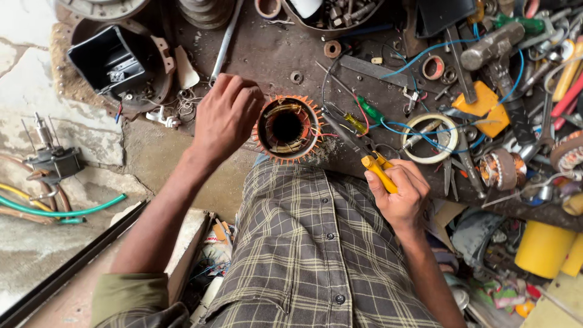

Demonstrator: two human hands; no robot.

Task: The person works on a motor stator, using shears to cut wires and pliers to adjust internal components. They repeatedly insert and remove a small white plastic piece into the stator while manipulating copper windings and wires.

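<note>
The person's right hand [402, 195], at centre right of the frame, has its grip wrapped around the yellow handles of a pair of pliers [367, 155], whose dark nose points up-left toward a motor stator [286, 129]. The left hand [226, 115], just left of centre, rests curled against the stator's left side, fingers pressed together on its rim. The stator sits at the near edge of the counter [273, 54], ringed with orange insulation and showing copper windings inside. Just right lie a green screwdriver [369, 111], blue wire [425, 51] and a roll of tape [431, 138]. A hammer [493, 45] lies at upper right.
</note>
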